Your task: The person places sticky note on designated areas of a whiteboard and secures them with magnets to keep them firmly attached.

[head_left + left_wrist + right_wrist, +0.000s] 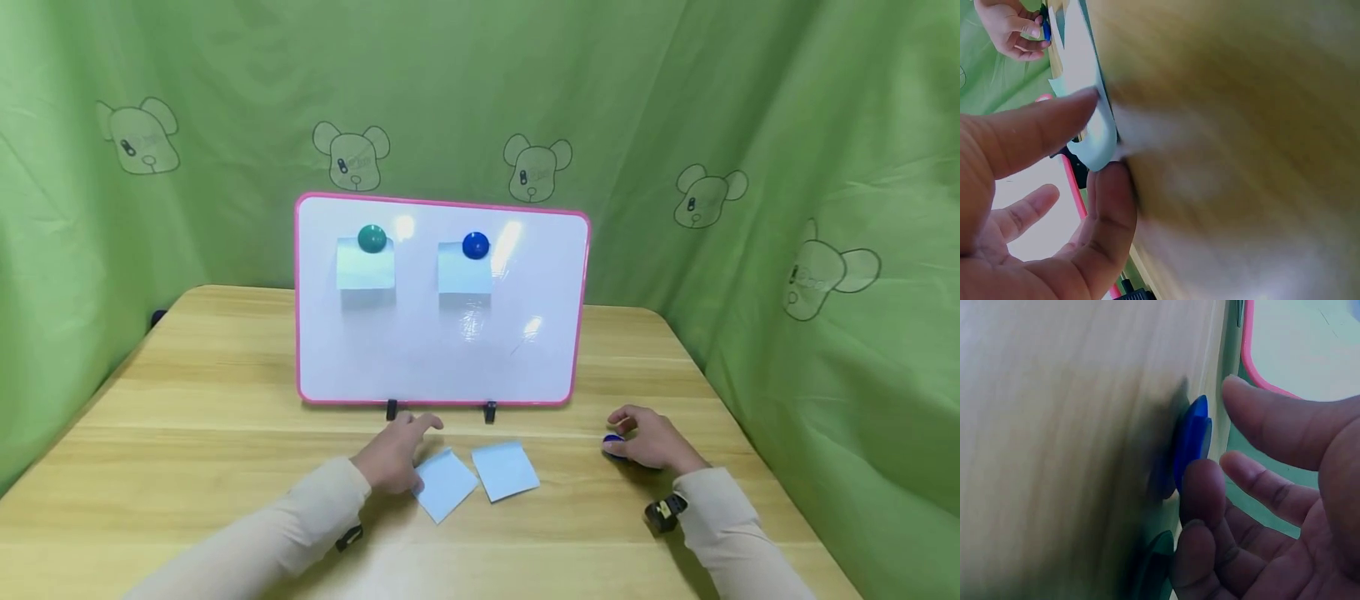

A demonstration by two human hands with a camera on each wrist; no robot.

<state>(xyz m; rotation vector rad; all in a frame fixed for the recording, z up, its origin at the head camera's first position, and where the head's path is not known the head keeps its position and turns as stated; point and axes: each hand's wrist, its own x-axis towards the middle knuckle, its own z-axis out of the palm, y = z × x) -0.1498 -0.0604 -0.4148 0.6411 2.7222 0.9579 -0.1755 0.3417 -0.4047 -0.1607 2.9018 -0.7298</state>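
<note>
At the near middle of the table my left hand [392,457] pinches the left corner of a light blue sticky note [446,490]. In the left wrist view, that note's edge [1099,149] bends up between thumb and finger. A second light blue sticky note [506,472] lies just to its right. Over on the right, my right hand [654,442] is at a blue round magnet [1192,440]. One fingertip touches this magnet while the thumb stands apart from it. A green magnet [1157,565] lies by the lower fingers, partly out of view.
A pink-framed whiteboard [435,350] stands upright on small black feet [491,412] behind the hands. On it, a green magnet [372,238] and a blue magnet [476,245] each hold a sticky note. Green curtains [450,67] surround the wooden table [187,400].
</note>
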